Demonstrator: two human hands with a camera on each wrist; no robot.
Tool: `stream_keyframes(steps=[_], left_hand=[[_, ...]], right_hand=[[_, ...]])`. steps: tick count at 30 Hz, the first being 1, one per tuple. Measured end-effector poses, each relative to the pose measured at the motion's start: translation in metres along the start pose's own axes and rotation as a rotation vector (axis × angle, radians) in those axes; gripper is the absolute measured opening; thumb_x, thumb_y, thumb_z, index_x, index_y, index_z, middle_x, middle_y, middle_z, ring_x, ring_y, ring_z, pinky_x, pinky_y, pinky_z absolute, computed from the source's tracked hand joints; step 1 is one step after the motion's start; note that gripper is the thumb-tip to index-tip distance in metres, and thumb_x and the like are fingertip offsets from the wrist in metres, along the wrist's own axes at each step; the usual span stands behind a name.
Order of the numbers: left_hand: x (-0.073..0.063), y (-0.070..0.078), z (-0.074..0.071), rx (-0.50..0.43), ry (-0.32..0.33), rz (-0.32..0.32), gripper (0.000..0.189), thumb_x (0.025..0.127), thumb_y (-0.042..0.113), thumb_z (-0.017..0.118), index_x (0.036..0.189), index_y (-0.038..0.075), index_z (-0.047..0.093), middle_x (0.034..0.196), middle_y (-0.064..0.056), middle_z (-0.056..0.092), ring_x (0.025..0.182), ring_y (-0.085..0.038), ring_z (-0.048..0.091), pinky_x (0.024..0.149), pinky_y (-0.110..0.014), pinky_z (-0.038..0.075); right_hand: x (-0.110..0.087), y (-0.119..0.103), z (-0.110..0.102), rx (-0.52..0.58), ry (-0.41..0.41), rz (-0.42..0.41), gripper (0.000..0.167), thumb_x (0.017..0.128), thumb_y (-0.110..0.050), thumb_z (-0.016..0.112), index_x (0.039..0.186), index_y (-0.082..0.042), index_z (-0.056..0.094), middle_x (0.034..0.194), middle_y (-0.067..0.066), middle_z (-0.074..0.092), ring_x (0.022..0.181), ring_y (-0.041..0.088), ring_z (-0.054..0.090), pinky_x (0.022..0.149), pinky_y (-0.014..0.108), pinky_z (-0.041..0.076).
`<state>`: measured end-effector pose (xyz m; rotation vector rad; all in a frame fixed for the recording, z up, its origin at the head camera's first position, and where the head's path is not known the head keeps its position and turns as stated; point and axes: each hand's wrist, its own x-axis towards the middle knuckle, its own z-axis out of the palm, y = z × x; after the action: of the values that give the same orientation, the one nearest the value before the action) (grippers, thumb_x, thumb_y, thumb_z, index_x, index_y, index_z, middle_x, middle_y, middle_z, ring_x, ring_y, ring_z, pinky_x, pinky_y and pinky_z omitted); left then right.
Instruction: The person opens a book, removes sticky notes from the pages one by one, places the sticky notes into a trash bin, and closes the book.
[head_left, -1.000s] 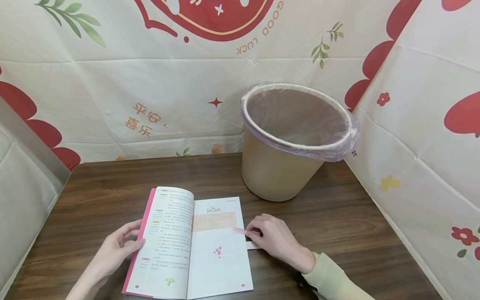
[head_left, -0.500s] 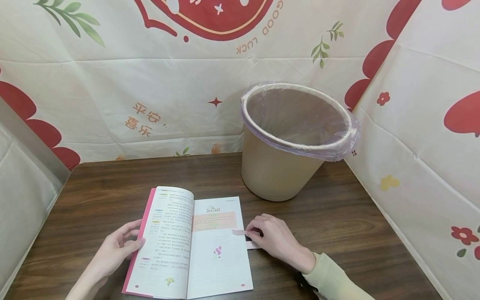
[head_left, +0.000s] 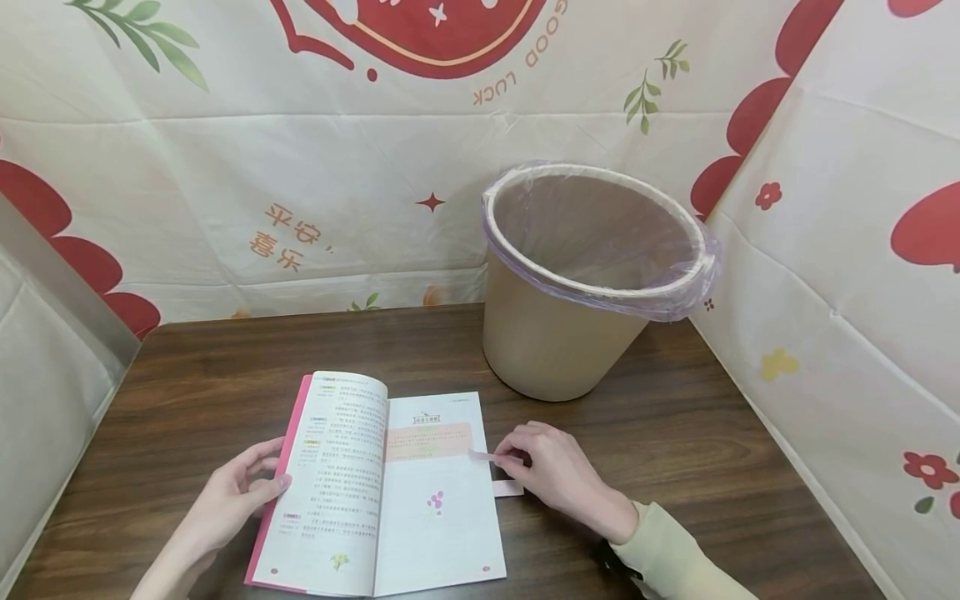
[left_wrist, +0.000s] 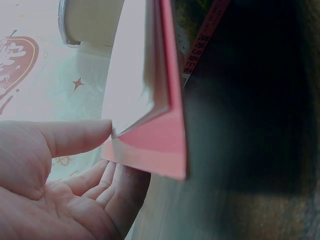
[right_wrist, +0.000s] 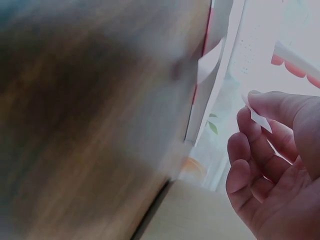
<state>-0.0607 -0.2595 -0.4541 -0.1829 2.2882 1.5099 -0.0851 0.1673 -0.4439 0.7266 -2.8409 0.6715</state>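
Note:
An open book with a pink cover lies on the table, text on its left page and a pale orange box on its right. At the left edge, my left hand grips it. The left wrist view shows the thumb on the pages and the fingers under the pink cover. My right hand, beside the right page, pinches a thin pale pink paper strip between thumb and index finger. In the right wrist view part of the strip shows below the pinch. Another pink strip sticks out from the book's right edge.
A beige bin with a clear purplish liner stands at the back right of the dark wooden table. Printed cloth hangs behind and along the sides.
My right hand has moved slightly up, and the pinched strip now tilts up from the page. More of the second strip shows below it. My left hand and the book keep their place.

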Motion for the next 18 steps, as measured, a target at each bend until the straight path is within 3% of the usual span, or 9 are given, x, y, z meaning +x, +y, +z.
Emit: stream_keyframes(steps=[18], left_hand=[[-0.001, 0.001, 0.000, 0.003, 0.002, 0.002, 0.068, 0.103, 0.014, 0.066, 0.160, -0.002, 0.033, 0.131, -0.020, 0.066, 0.090, -0.009, 0.071, 0.078, -0.027, 0.060]], right_hand=[[0.007, -0.002, -0.030, -0.026, 0.077, -0.052, 0.008, 0.086, -0.016, 0.085, 0.088, -0.023, 0.080, 0.081, -0.014, 0.074, 0.074, 0.002, 0.060, 0.068, 0.019, 0.050]])
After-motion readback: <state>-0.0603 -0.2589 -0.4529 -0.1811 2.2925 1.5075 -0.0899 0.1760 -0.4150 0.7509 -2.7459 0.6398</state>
